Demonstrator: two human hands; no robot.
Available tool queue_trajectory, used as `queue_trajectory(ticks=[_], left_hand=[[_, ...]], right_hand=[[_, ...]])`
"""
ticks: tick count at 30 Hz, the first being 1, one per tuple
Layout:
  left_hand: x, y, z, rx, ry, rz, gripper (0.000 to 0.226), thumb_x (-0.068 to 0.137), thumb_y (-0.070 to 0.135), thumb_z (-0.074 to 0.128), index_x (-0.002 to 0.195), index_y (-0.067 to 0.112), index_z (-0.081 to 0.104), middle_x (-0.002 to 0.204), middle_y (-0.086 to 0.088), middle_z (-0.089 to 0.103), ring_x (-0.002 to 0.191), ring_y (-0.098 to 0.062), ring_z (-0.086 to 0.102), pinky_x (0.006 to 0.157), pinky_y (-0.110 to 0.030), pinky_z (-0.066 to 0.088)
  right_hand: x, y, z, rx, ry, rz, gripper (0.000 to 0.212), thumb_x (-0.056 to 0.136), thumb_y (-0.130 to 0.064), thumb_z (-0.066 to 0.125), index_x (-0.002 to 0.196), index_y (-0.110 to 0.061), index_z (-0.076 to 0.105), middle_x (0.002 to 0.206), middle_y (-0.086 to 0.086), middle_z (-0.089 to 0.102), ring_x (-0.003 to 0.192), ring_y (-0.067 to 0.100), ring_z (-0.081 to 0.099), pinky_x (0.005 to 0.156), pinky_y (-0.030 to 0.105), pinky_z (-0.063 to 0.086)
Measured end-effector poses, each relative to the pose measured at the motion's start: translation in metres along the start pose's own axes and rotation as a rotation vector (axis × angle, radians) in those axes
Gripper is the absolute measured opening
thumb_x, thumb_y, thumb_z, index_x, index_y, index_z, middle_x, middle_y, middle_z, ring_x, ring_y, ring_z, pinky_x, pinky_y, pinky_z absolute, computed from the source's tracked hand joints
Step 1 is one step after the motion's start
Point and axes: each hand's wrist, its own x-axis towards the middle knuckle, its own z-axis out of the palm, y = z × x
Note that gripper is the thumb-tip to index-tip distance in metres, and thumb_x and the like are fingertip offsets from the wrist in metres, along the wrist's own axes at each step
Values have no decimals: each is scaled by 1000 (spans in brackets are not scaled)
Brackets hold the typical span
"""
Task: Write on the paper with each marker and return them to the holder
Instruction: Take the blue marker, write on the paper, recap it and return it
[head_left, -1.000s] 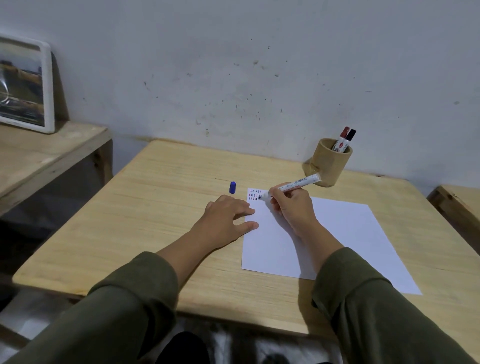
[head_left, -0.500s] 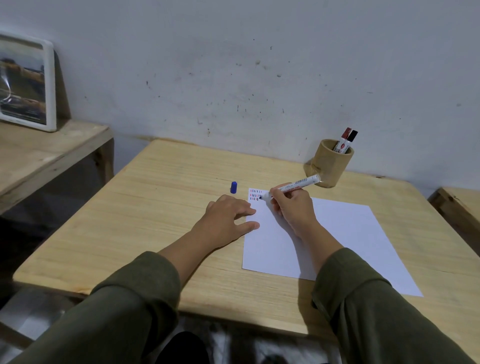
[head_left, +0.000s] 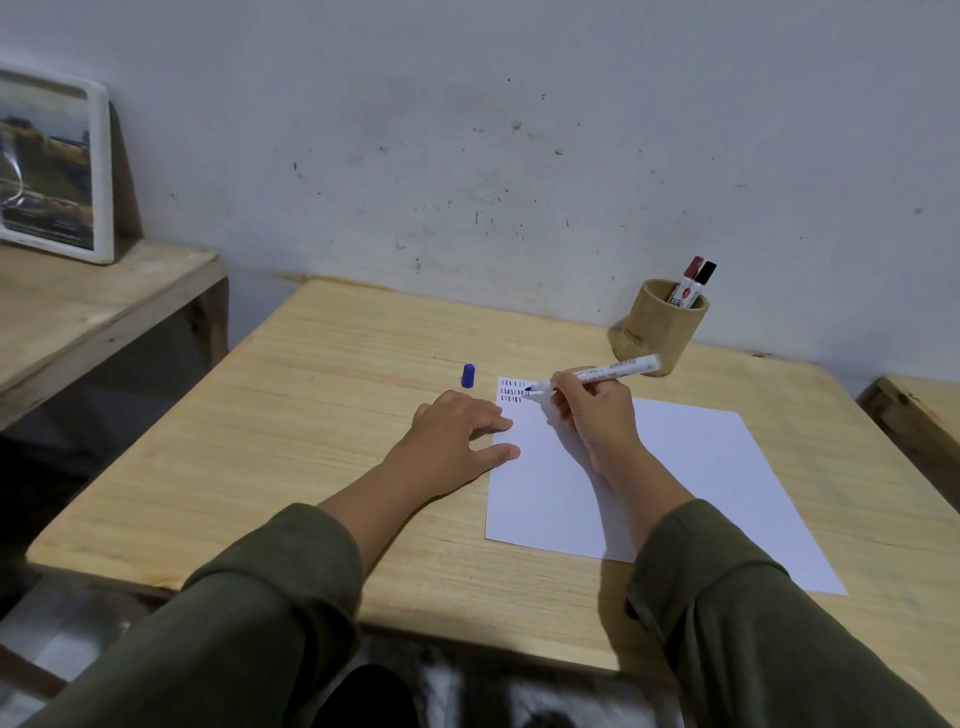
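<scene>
A white sheet of paper lies on the wooden table, with rows of short coloured strokes in its far left corner. My right hand grips an uncapped white marker, its tip touching the paper at the strokes. My left hand rests flat with spread fingers, fingertips on the paper's left edge. The marker's blue cap lies on the table left of the paper. A wooden holder at the back holds a red-capped marker and a black-capped marker.
A lower wooden side table stands to the left with a framed picture leaning on the wall. Another wooden surface shows at the right edge. The grey wall runs right behind the holder.
The marker tip has shifted slightly right along the rows of strokes. My left hand has stayed on the paper's edge.
</scene>
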Motion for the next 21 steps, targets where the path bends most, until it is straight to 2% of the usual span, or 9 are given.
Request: queue_trajectory(ticks=[2, 4, 5, 7, 10, 13, 14, 18, 21], left_hand=[[0, -1, 0, -40, 24, 13, 39, 75, 46, 67, 109, 27, 64, 119, 13, 60, 116, -8, 44, 101, -29, 35], [1, 0, -3, -127, 123, 23, 36, 75, 40, 70, 106, 24, 63, 111, 9, 60, 98, 3, 50, 87, -3, 33], [3, 1, -5, -156, 206, 23, 34, 76, 35, 70, 107, 23, 62, 110, 6, 57, 90, 7, 51, 79, 5, 30], [10, 0, -9, -148, 357, -5, 33, 80, 27, 66, 113, 23, 59, 113, 2, 53, 86, 2, 49, 74, 9, 27], [27, 1, -14, -180, 376, -125, 37, 86, 21, 59, 122, 28, 55, 124, 1, 49, 93, -3, 47, 73, 3, 29], [45, -2, -14, -130, 289, -202, 36, 88, 19, 55, 123, 28, 56, 129, 0, 51, 110, -11, 48, 87, -14, 29], [49, -3, -14, -117, 269, -213, 35, 89, 17, 54, 122, 26, 57, 128, -2, 54, 114, -14, 48, 87, -16, 29], [57, -7, -9, -95, 265, -249, 27, 89, 11, 53, 112, 16, 65, 112, -9, 65, 105, -23, 57, 80, -17, 34], [56, -1, -11, -159, 298, -262, 21, 88, 7, 54, 104, 11, 67, 102, -11, 67, 94, -22, 60, 79, -20, 39]], right_hand=[[1, -1, -2, 103, 17, 29, 16, 81, -19, 62, 68, -13, 69, 50, -6, 62, 46, 3, 55, 45, 14, 44], [1, 0, -4, 180, 20, 49, 15, 81, -17, 63, 70, -11, 69, 48, -7, 61, 45, 2, 54, 45, 14, 44], [1, 0, -5, 208, 23, 55, 15, 81, -17, 63, 70, -10, 69, 48, -7, 61, 45, 2, 54, 46, 14, 44], [2, 1, -6, 242, 30, 67, 15, 80, -18, 65, 68, -11, 69, 49, -6, 62, 45, 3, 54, 46, 14, 45], [4, 1, -6, 272, 34, 79, 16, 82, -17, 65, 68, -10, 67, 49, -6, 62, 45, 3, 54, 45, 15, 45], [4, 1, -6, 307, 17, 83, 15, 84, -16, 64, 71, -8, 67, 50, -5, 62, 45, 4, 54, 45, 15, 44], [4, 1, -6, 316, 13, 89, 15, 84, -16, 64, 72, -8, 67, 49, -5, 61, 44, 4, 54, 44, 15, 43], [2, -3, -5, 427, 4, 135, 13, 85, -12, 62, 73, -7, 63, 48, -2, 59, 38, 6, 49, 37, 16, 39], [1, -8, -6, 485, -5, 188, 13, 85, -10, 62, 72, -6, 62, 52, 2, 58, 40, 9, 48, 37, 19, 38]])
